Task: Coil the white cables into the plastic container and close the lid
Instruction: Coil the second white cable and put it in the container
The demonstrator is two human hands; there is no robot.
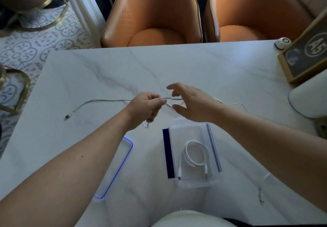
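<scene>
A long white cable [99,100] lies across the marble table [212,71], its USB plug at the far left. My left hand [146,109] pinches the cable near its middle, above the table. My right hand [191,103] hovers just to the right with fingers spread, the cable passing between thumb and fingers without a clear grip. In front of me stands the clear plastic container [194,131] with blue clips, and a coiled white cable [193,153] lies inside it. The lid [123,159], clear with a blue rim, lies flat to the container's left, partly under my left forearm.
Another thin cable [261,194] trails near the table's front right, under my right forearm. A framed sign [304,53] and a white rounded object [309,101] stand at the right edge. Two orange chairs [155,23] face the far edge. A small white device [282,43] sits far right.
</scene>
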